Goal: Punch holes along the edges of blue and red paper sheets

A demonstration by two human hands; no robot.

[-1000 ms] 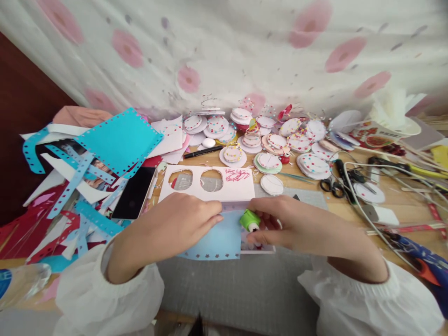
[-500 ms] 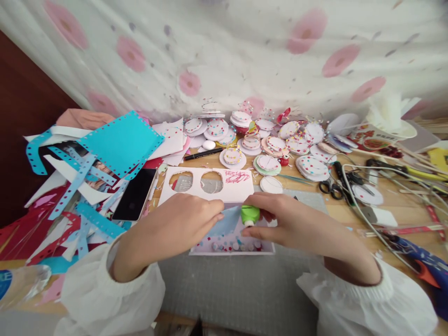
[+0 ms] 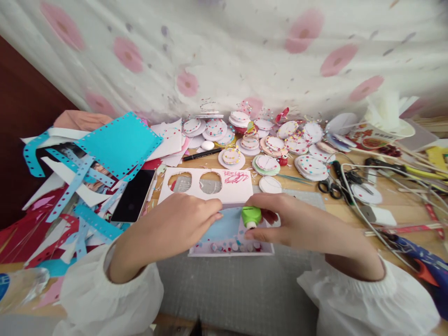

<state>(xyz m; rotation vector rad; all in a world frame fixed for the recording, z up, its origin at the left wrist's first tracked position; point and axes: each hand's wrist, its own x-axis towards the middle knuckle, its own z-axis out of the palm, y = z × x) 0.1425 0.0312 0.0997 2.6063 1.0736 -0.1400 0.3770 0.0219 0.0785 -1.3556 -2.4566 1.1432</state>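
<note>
My left hand (image 3: 182,224) pinches the edge of a light blue piece of paper (image 3: 227,225), which lies over a shallow white box (image 3: 268,249). Small red, blue and white round bits (image 3: 234,247) are scattered along the front of the box. Thumb and fingers of my right hand (image 3: 276,219) close round a small bright green bottle (image 3: 251,214) with a white tip pointing down, just right of the blue paper. A white card with two round cut-outs (image 3: 245,189) stands behind the box. The box's left part is hidden by my left hand.
A grey cutting mat (image 3: 238,280) lies under the box. Several dotted paper discs (image 3: 311,167) line the back. Blue and red paper scraps (image 3: 117,144) and a phone (image 3: 135,196) are at left. Scissors (image 3: 330,188), a white cable (image 3: 364,228) and tools crowd the right.
The light blue paper has tilted down flatter over the box. The green bottle has shifted very slightly right; both hands keep their grip.
</note>
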